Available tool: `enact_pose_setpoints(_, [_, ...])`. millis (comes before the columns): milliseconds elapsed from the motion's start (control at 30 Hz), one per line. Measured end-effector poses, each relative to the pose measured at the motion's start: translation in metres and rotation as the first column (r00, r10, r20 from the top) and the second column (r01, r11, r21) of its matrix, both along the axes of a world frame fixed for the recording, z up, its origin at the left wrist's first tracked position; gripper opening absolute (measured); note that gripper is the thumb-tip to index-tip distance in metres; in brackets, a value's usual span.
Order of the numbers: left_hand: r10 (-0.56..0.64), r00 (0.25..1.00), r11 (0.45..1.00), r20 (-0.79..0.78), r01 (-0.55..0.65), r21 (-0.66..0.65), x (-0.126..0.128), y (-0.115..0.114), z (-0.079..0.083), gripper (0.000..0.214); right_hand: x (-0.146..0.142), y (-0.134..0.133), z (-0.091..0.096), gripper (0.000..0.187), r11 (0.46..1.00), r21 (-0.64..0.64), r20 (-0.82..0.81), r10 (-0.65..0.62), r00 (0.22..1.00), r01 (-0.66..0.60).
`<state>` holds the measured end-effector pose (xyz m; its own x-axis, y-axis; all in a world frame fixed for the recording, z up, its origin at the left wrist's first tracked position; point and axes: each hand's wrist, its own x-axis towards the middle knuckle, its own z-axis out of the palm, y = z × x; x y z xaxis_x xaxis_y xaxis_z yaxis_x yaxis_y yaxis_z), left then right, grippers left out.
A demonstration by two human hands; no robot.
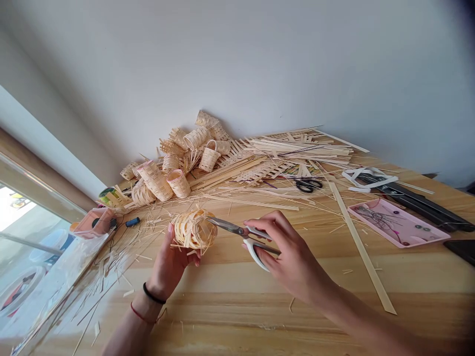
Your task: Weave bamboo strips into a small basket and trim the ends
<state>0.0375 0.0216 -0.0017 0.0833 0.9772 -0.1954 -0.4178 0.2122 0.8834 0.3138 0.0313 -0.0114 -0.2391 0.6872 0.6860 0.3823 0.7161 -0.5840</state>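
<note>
L hand (pixel 168 267) was part. hidden behind woven pc (pixel 195 230). Blk slab (pixel 462 250), twd R edge of table (pixel 252 306), was cut off. Tray (pixel 428 237) bits (pixel 418 227) were too sm. to ID.

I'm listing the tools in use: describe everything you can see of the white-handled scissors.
The white-handled scissors have slim, pointed gray blades that look like metal, and white looped handles that look like plastic. The right hand grips the handles above the wooden table, with the blades pointing left and slightly away from the person. The tips seem to touch the upper right side of a woven piece held in the left hand; whether the blades are parted is hard to tell.
</note>
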Motion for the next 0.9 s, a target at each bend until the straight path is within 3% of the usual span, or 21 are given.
enact_pose_setpoints(400, [0.002,1.0,1.0,-0.01,-0.002,-0.012,0.002,0.0,0.0,0.06,0.0,-0.004,0.005,0.024,0.99,-0.13,-0.054,0.04,0.998,-0.047])
enact_pose_setpoints(600, [0.0,1.0,1.0,-0.012,0.0,-0.022,0.002,0.001,0.0,0.063,-0.001,-0.003,0.01,0.024,0.998,-0.057,-0.038,-0.013,0.999,0.01])
enact_pose_setpoints(900, [0.034,0.999,0.999,0.041,-0.034,-0.007,0.002,0.001,0.007,0.061,0.0,-0.008,0.006,0.035,0.996,-0.066,0.009,0.063,0.998,-0.062])
